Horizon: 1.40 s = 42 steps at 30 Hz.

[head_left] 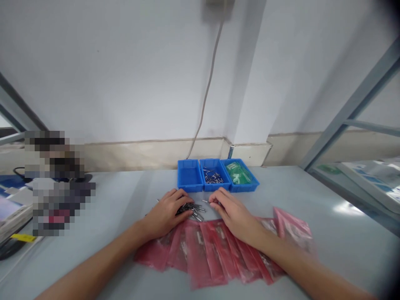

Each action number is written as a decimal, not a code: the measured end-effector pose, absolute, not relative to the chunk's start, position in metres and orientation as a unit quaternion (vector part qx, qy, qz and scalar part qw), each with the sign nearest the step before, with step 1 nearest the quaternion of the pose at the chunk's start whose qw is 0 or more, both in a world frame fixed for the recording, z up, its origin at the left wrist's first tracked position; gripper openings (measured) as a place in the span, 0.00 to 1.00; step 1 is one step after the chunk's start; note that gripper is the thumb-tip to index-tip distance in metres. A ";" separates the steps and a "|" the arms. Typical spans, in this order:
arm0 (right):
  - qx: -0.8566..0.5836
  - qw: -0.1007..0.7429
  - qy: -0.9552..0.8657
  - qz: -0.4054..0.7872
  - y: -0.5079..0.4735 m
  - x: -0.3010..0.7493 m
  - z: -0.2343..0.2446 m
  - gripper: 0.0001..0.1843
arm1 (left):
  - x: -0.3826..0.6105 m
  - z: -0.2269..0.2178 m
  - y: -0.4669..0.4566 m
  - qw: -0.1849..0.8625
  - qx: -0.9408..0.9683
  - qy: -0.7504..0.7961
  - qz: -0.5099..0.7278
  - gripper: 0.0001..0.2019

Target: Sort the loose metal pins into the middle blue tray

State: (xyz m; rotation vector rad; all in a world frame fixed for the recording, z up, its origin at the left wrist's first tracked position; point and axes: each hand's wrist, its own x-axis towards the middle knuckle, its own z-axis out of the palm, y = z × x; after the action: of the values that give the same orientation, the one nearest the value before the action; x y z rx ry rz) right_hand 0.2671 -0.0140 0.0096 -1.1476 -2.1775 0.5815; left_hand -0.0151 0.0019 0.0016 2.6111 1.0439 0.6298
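Slim metal pins (196, 211) lie in a loose pile on the table. My left hand (167, 212) is curled over this pile, with pins showing between its thumb and fingers and sticking out past them. To the right, my right hand (233, 212) is closed in a pinch, and a single short metal pin (205, 201) shows at its fingertips. Its inner fingers are hidden from view. Red-tinted plastic bags (200, 258) overlap in a row in front of both hands, with small metallic parts visible inside several of them. My right forearm crosses over the bags on the right.
Behind the hands stand three blue trays: a bare one (190, 174), one with metal pins (215, 163), and one with green plastic bags (239, 173). A cable (208, 83) hangs down the wall. Metal frames flank the table; a pixelated person (59, 183) is at left.
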 end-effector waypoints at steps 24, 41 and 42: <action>-0.433 0.361 -0.766 0.309 -0.016 0.264 0.016 0.13 | -0.014 0.002 0.002 0.130 0.897 0.363 0.218 0.12; -0.451 0.423 -0.627 0.473 -0.010 0.266 0.021 0.17 | -0.015 0.001 0.002 0.136 0.896 0.369 0.206 0.12; -0.460 0.420 -0.639 0.451 -0.009 0.266 0.019 0.17 | -0.015 0.001 0.002 0.136 0.896 0.369 0.206 0.12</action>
State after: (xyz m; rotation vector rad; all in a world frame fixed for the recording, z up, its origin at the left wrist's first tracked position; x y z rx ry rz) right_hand 0.2660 -0.0091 0.0193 -1.1542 -1.6019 1.1293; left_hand -0.0149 0.0022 0.0009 2.5949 1.0688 0.5975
